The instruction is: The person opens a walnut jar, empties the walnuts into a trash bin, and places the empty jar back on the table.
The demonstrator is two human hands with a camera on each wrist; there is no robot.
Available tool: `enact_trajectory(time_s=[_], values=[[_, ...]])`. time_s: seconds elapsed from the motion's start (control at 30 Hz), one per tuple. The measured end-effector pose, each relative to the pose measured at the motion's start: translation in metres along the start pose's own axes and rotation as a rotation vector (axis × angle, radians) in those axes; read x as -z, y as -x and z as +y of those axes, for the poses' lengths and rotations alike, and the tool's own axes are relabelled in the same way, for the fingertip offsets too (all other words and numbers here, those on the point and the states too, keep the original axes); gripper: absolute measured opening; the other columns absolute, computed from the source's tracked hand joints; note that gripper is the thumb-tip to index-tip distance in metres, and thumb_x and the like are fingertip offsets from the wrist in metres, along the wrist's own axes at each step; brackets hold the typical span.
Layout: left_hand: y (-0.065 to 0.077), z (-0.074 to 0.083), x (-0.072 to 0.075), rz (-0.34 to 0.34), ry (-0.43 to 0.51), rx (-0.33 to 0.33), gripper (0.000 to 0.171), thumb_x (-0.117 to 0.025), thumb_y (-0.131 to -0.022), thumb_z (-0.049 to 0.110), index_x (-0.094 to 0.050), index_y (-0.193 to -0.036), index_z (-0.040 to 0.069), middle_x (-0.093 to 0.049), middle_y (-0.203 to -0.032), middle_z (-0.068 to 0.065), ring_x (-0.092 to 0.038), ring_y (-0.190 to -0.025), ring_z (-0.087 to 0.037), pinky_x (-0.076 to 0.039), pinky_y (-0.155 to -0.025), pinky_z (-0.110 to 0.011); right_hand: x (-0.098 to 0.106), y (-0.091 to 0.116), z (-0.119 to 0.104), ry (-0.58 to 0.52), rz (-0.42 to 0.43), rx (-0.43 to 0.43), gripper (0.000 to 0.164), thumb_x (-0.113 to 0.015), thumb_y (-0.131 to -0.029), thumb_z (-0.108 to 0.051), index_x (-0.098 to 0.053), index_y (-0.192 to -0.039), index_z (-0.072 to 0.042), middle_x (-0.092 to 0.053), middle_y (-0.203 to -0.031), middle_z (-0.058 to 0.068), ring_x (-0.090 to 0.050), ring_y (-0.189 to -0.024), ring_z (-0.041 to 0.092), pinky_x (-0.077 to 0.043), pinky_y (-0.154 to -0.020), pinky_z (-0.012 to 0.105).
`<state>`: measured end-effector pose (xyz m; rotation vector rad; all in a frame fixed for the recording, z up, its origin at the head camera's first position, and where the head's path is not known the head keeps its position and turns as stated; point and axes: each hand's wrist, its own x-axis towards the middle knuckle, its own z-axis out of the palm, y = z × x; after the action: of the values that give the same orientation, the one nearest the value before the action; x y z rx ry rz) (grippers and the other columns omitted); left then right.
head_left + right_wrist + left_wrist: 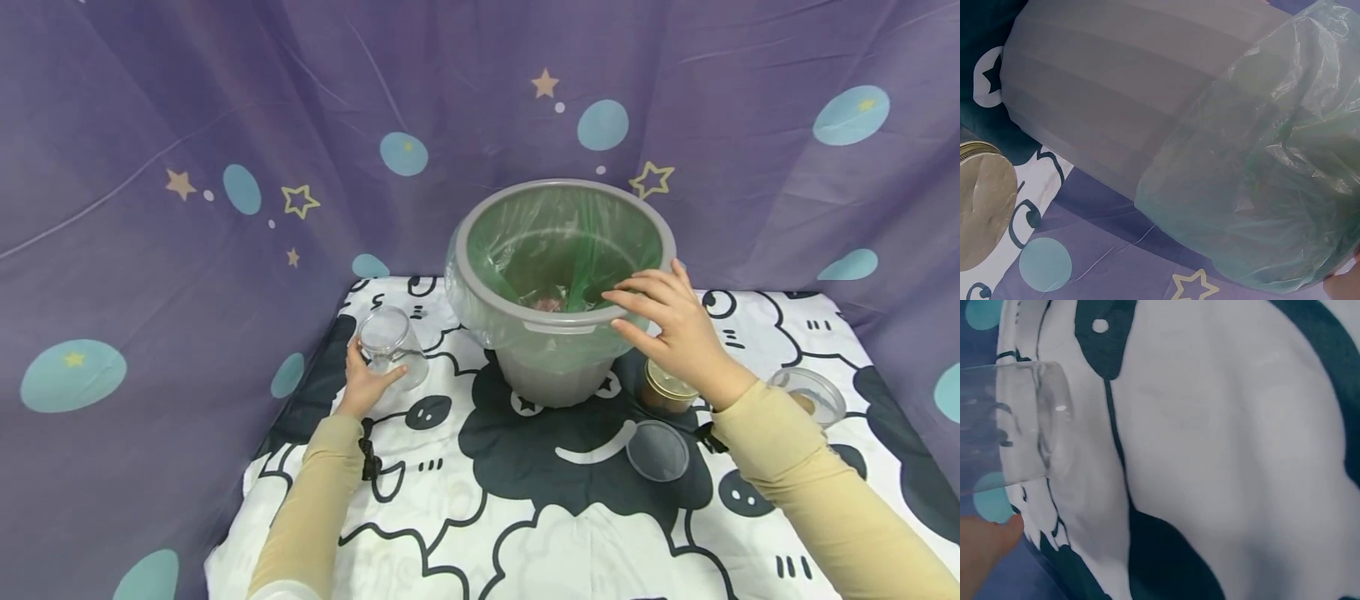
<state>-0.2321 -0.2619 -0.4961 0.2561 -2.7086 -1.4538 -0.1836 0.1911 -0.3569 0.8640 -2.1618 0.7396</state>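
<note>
My left hand [365,385] grips a clear jar [396,354] at the left of the cloth, thumb on its near side and fingers on its far left. In the left wrist view the see-through jar [1004,428] reaches in from the left edge, with a bit of the hand [988,550] below it. My right hand [671,329] is at the right front rim of a grey bin [558,379], fingers spread and pointing across the opening. A thin green bag [525,250] lines the bin and folds over its rim. Something reddish [550,298] lies at the bottom inside.
Right of the bin, a gold-lidded jar [669,387] stands partly behind my right wrist. A round clear lid [657,451] lies in front of it. Farther right is a clear round container [810,396]. A purple curtain [480,100] hangs behind the patterned cloth [570,558].
</note>
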Motion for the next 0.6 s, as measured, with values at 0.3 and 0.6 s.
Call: enact_trajectory(time_s=[0.3, 0.6], values=[[0.002, 0.014, 0.008, 0.058, 0.014, -0.069, 0.097, -0.071, -0.085, 0.024, -0.002, -0.15, 0.007, -0.016, -0.148, -0.028, -0.017, -0.139, -0.043, -0.021, -0.114, -0.052, 0.003, 0.002, 0.001, -0.016, 0.003, -0.01, 0.054, -0.043, -0.095, -0.055, -0.07, -0.108, -0.01, -0.066, -0.104, 0.012, -0.052, -0.108, 0.033, -0.014, -0.112, 0.064], [0.017, 0.031, 0.011, 0.092, -0.04, -0.115, 0.086, -0.069, -0.087, 0.025, -0.012, -0.149, 0.008, -0.018, -0.146, -0.023, -0.02, -0.138, -0.039, -0.024, -0.113, -0.051, 0.0, 0.001, 0.001, -0.026, 0.015, 0.009, 0.052, -0.045, -0.095, -0.052, -0.071, -0.109, -0.009, -0.066, -0.104, 0.013, -0.053, -0.108, 0.034, -0.012, -0.112, 0.065]])
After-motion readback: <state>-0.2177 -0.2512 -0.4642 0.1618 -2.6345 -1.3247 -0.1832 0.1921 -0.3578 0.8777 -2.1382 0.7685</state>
